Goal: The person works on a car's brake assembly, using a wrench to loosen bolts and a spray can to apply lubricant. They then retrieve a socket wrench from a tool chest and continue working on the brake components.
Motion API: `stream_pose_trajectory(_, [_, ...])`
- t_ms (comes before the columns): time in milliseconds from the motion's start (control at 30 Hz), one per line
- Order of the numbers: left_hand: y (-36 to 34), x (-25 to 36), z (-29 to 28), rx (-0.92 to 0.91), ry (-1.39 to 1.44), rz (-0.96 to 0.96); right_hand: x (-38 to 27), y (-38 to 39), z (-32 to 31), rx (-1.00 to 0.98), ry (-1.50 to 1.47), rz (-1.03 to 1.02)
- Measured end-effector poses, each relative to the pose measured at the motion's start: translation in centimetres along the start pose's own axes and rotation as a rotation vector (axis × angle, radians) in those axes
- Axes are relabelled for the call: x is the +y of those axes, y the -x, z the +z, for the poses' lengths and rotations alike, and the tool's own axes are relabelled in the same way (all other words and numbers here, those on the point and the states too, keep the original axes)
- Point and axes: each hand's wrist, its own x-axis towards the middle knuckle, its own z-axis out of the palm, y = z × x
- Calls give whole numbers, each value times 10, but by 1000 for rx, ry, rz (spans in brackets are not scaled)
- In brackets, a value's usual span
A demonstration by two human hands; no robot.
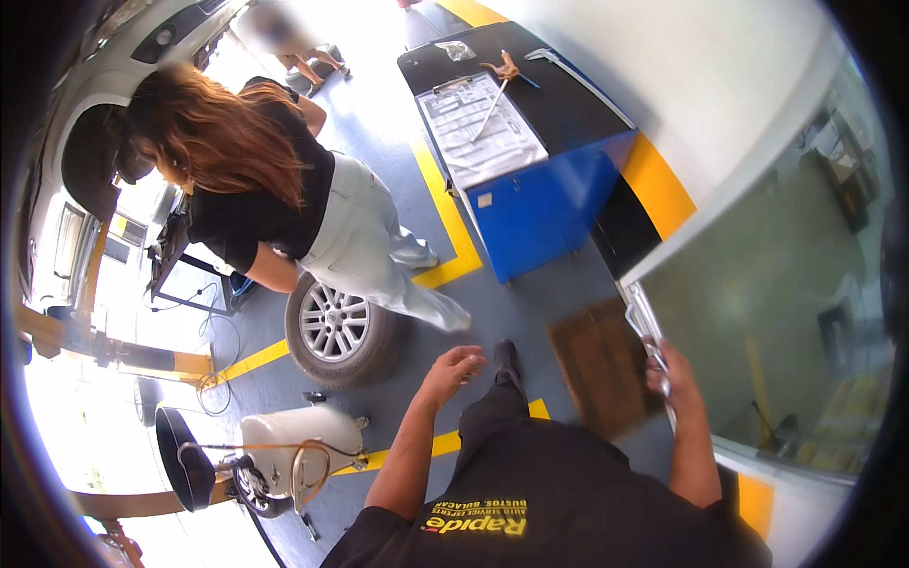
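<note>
Your right hand (678,376) was clamped on a slim, silver metal object (658,365), its long axis running roughly forward; your left hand (452,373), empty, fingers loosely curled, stood well leftward.

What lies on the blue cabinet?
Papers on a clipboard, a pale rod, a plastic bag, a crumpled brown item and a caliper-like tool. Anything beneath the clipboard is covered.
</note>
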Motion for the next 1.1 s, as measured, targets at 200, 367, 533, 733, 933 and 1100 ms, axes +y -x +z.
stream_pose_trajectory(200, [-148, 38, -103, 63, 224, -61, -53, -65, 33, 132, -344, -95])
stream_pose_trajectory(367, [-293, 61, -157, 195, 191, -24, -82, -92, 45, 162, -330, -96])
stream_pose_trajectory(533, [-400, 38, -193, 165, 188, -39, -71, -179, 34, 373, -61, 30])
stream_pose_trajectory(733, [-384, 46, -237, 106, 98, -119, -42, -187, 5, 334, 883, -507])
stream_pose_trajectory(933, [-433, -91, -378, -75, -771, 129, -149, -188, 41, 695, -46, -615])
stream_pose_trajectory(1100, [-400, -169, -465, -236, -1187, 40, -233, -195, 204, 821, 723, -915])
